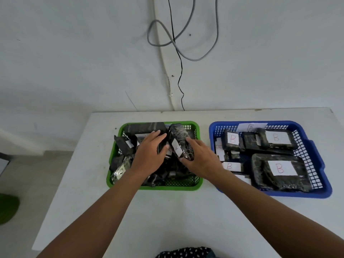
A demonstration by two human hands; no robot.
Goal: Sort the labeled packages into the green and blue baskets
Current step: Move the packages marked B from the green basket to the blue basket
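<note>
A green basket [195,185] at the table's middle is piled with several black wrapped packages carrying small white labels. Both hands are inside it. My left hand [149,152] grips a small black package [161,146] by its edge. My right hand [202,158] holds a long black shiny package [179,141] with a white label, tilted upright between the two hands. To the right stands a blue basket [316,159] with several black packages marked with a red B, the largest [279,170] at its front.
The white table [167,211] stands against a white wall, its left edge near a grey floor. Grey and black cables [178,45] hang on the wall behind. A green object [7,208] lies on the floor at left. Dotted dark fabric [186,253] shows at the bottom edge.
</note>
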